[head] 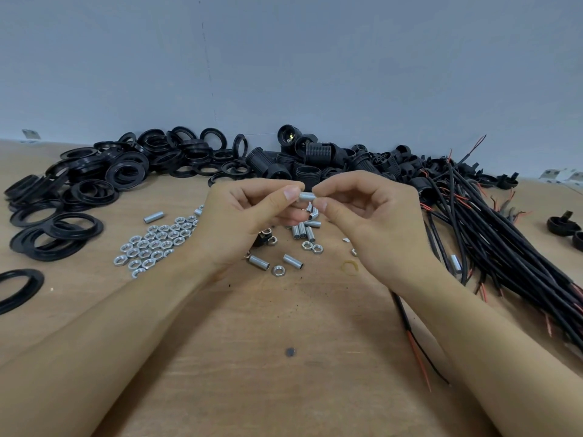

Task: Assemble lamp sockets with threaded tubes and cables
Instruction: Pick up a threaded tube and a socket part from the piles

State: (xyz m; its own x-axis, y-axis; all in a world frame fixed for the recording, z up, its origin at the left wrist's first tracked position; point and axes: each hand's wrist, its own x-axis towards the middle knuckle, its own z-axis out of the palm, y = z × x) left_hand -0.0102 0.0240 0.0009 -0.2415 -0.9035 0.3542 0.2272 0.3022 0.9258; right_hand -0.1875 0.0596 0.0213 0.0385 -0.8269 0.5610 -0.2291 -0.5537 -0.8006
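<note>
Carrying all the parts, the wooden worktop (284, 389) reaches back to a grey wall. Behind the hands lies the heap of black lamp sockets (318, 159), with the black rings (104, 181) to the left of it and the bundle of black cables (492, 225) to the right. In front of the sockets, the left hand (243, 219) and the right hand (375, 216) are raised together, each grip pinching one end of a small threaded tube (305, 196). Below them rest loose tubes (302, 231) and the hex nuts (151, 244).
</note>
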